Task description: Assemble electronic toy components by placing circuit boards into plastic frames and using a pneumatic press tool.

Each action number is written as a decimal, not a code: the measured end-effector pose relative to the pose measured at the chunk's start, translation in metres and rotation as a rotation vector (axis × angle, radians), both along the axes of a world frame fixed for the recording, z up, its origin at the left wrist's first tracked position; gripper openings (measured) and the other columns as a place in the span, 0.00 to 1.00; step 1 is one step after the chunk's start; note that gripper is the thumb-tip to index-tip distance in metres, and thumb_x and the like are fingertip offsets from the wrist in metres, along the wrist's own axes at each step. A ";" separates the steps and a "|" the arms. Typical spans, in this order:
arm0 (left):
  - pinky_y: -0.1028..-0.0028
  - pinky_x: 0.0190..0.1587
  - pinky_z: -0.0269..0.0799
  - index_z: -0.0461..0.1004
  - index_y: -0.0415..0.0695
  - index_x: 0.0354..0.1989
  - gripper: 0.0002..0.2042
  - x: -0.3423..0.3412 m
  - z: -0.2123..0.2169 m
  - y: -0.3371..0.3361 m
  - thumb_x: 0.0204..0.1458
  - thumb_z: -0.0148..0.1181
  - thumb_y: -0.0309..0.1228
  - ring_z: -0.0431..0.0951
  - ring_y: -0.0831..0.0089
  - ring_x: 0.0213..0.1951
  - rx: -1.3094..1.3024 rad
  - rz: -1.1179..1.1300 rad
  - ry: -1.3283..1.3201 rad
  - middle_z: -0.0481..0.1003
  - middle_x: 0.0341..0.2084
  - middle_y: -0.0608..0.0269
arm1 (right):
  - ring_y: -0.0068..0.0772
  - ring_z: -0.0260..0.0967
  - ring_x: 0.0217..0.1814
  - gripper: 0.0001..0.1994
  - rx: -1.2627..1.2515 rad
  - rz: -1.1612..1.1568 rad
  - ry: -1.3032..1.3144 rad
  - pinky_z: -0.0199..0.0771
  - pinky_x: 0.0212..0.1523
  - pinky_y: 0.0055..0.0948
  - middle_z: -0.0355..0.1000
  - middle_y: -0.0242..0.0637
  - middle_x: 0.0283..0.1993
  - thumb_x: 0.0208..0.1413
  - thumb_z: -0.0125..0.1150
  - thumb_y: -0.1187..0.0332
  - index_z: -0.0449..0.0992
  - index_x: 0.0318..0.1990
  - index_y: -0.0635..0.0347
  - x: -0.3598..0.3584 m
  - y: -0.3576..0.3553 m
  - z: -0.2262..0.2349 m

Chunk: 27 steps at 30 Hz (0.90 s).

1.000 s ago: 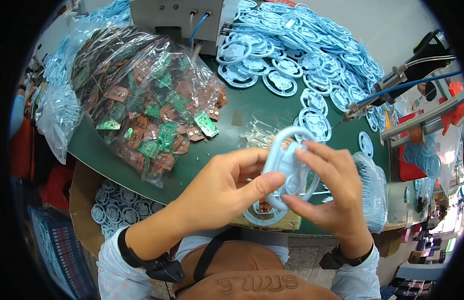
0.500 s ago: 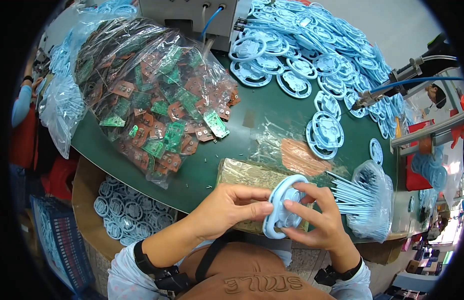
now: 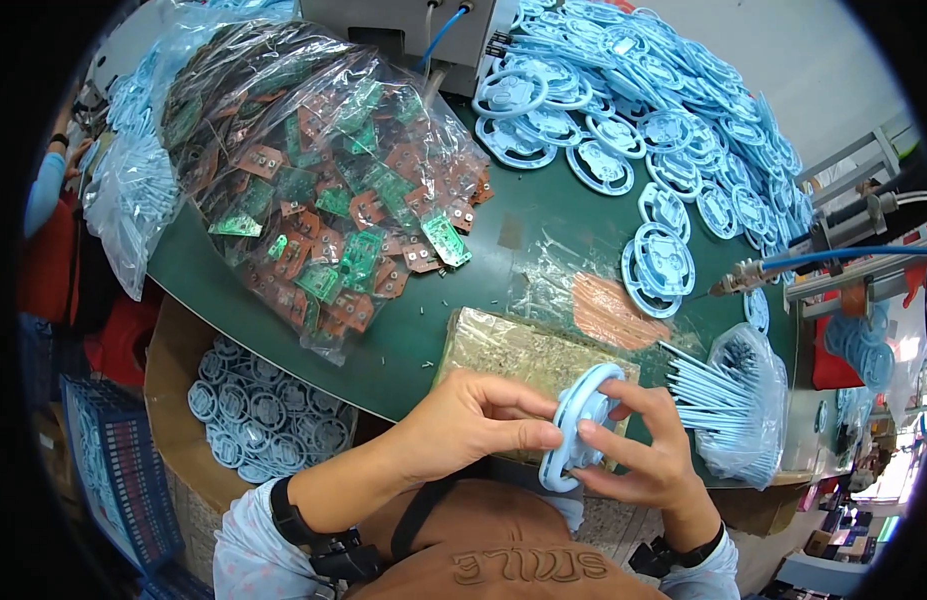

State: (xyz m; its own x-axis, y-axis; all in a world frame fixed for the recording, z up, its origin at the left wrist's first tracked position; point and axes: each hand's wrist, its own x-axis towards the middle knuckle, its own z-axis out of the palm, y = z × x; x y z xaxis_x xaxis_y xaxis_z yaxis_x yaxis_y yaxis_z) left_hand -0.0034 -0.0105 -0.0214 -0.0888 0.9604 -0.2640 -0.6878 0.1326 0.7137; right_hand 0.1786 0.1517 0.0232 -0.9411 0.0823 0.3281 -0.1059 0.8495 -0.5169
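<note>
I have the pale blue ring-shaped part [image 3: 573,440] nearly on edge over the near edge of the green table [image 3: 543,205], in front of the wrapped block [image 3: 543,348]. My left hand [image 3: 483,425] has thumb and forefinger nearly closed, pinching the rim's left side; my right hand [image 3: 648,445] is half open, its fingertips spread around the right side and inner face. Contact behind the rim is hidden, so I can't tell how firmly either grips. The likeliest trouble, I judge, is a slip: if the left pinch slackens while the right fingertips push, the smooth rim could twist free and drop past the table's near edge. Swinging the right elbow out might snag the bagged blue sticks [image 3: 728,410] by the table's right edge and scatter them. Reaching towards the table's far right corner could knock the slim metal nozzle [image 3: 738,278] or shift the loose ring pile [image 3: 663,130]. Small metal pins [image 3: 428,365] left of the block could roll if brushed by the left wrist.
</note>
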 end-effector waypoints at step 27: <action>0.72 0.58 0.72 0.63 0.30 0.64 0.27 -0.002 0.027 -0.002 0.55 0.62 0.17 0.74 0.74 0.55 0.059 0.240 0.198 0.72 0.55 0.56 | 0.28 0.76 0.51 0.18 -1.420 -0.362 -0.332 0.78 0.53 0.29 0.77 0.40 0.51 0.57 0.69 0.74 0.74 0.54 0.69 -0.013 -0.040 -0.006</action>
